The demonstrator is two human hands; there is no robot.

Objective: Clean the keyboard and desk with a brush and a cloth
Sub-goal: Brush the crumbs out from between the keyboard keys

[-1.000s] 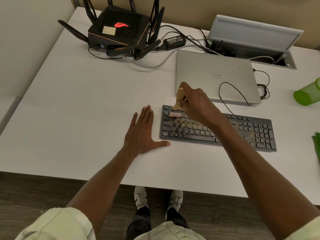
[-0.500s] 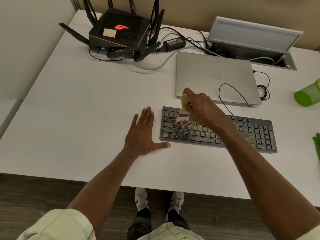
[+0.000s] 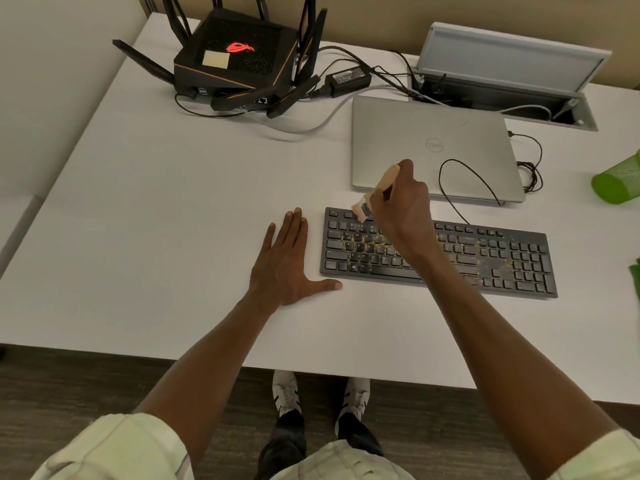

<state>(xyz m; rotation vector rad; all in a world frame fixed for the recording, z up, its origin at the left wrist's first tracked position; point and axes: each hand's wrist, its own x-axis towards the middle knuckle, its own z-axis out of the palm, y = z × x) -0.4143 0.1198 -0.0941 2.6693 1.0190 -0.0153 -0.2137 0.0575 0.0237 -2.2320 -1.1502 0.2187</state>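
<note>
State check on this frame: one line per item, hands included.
Left hand: flat on the desk, open, beside the keyboard.
Right hand: grips the brush.
Brush: tilted, bristles on the top-left keys.
Keyboard: yellow crumbs between keys.
Laptop: lid closed.
Router: logo lit red.
Cable hatch: lid up.

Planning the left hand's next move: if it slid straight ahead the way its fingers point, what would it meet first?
The left hand lies flat beside the keyboard, fingers pointing up-desk. Bare desk lies ahead; first in line, probably, is the grey cable by the router.
</note>
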